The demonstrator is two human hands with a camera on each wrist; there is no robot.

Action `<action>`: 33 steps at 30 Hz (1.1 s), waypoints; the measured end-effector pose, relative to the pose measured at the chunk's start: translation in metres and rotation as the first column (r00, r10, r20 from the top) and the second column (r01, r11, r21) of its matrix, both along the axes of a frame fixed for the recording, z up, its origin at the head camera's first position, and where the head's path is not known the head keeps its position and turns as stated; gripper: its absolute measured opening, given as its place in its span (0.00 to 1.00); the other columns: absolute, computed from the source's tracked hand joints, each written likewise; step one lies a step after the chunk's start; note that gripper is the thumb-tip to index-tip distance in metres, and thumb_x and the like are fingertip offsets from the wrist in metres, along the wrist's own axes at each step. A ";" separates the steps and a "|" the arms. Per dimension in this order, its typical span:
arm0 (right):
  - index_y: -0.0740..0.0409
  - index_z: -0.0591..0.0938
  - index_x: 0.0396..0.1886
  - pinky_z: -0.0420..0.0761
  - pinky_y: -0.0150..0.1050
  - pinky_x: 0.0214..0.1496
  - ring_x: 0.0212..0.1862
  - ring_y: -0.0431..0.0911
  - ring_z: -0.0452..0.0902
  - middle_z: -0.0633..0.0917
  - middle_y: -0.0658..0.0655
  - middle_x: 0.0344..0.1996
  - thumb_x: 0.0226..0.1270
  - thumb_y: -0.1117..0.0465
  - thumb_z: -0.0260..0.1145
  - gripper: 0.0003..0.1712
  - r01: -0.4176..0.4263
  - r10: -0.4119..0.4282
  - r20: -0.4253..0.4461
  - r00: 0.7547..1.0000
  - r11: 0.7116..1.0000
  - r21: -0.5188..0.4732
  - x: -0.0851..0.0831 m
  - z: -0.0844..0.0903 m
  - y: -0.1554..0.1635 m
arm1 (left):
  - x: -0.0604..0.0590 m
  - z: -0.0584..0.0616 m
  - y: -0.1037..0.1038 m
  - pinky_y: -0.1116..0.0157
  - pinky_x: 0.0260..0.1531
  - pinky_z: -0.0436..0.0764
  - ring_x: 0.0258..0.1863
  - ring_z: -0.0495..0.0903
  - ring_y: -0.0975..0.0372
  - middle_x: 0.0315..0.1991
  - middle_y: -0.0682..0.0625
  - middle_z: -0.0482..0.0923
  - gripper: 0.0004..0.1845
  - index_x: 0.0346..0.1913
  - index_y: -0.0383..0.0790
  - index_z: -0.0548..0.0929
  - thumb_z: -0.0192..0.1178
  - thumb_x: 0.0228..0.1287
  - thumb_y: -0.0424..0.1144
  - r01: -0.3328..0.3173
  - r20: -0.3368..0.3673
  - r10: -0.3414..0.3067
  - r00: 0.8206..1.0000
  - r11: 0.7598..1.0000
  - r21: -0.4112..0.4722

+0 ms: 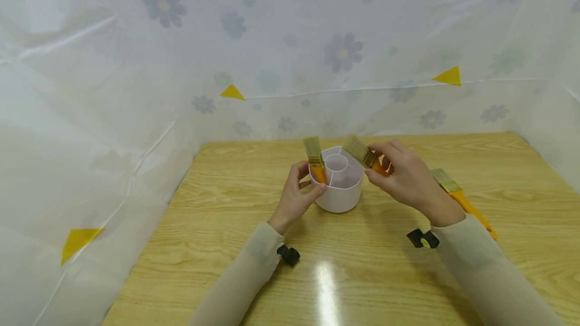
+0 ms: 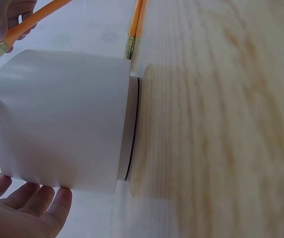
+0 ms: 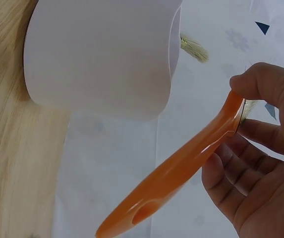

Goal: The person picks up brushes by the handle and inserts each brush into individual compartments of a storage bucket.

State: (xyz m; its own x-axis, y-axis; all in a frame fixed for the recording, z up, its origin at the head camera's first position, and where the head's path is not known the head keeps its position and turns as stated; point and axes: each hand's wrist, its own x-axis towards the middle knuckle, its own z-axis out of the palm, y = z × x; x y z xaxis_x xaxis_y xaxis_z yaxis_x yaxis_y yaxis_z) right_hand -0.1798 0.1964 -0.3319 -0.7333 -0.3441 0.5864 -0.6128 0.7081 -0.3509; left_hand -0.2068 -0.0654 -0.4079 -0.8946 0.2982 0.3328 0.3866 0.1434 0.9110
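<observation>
While one orange-handled brush (image 1: 314,157) already stands bristles-up in the left compartment of the white holder (image 1: 340,192), a second brush (image 1: 366,156) is pinched by the right hand (image 1: 408,177) just above the holder's right rim, tilted and not yet inside. By my reading the loading is about half done: more brushes (image 1: 459,197) lie on the table (image 1: 226,225) to the right of the holder, well apart from it, and the wrist view suggests two handles side by side there. The left hand (image 1: 296,195) curls around the holder's left wall, steadying it near the seated brush. The holder is smooth matte plastic, a round tub with a central tube and dividing walls; the handles are glossy flat plastic, the bristles pale and stiff, the tabletop light wood grain.
</observation>
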 end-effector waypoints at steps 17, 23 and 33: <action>0.60 0.78 0.56 0.73 0.35 0.26 0.31 0.40 0.69 0.78 0.53 0.39 0.53 0.62 0.73 0.28 -0.069 0.067 -0.090 0.994 0.997 -0.018 -0.006 0.014 -0.016 | 0.000 0.001 0.001 0.55 0.60 0.70 0.65 0.64 0.58 0.65 0.50 0.64 0.34 0.67 0.44 0.61 0.65 0.62 0.41 0.001 0.035 -0.001 0.999 1.000 -0.008; 0.61 0.78 0.55 0.72 0.36 0.26 0.30 0.43 0.71 0.77 0.52 0.38 0.54 0.62 0.72 0.27 -0.089 0.086 -0.094 0.992 0.996 -0.024 -0.008 0.019 -0.023 | 0.010 0.016 0.000 0.48 0.61 0.67 0.67 0.62 0.49 0.66 0.40 0.62 0.34 0.68 0.34 0.59 0.63 0.63 0.34 0.018 0.047 -0.018 0.999 1.000 -0.004; 0.61 0.78 0.55 0.72 0.35 0.25 0.30 0.43 0.71 0.77 0.53 0.38 0.54 0.65 0.72 0.27 -0.112 0.108 -0.115 0.987 0.993 -0.028 -0.013 0.025 -0.034 | 0.020 0.035 -0.001 0.45 0.61 0.67 0.66 0.62 0.46 0.65 0.36 0.62 0.33 0.67 0.29 0.59 0.61 0.63 0.32 0.028 0.051 -0.028 0.998 1.000 -0.008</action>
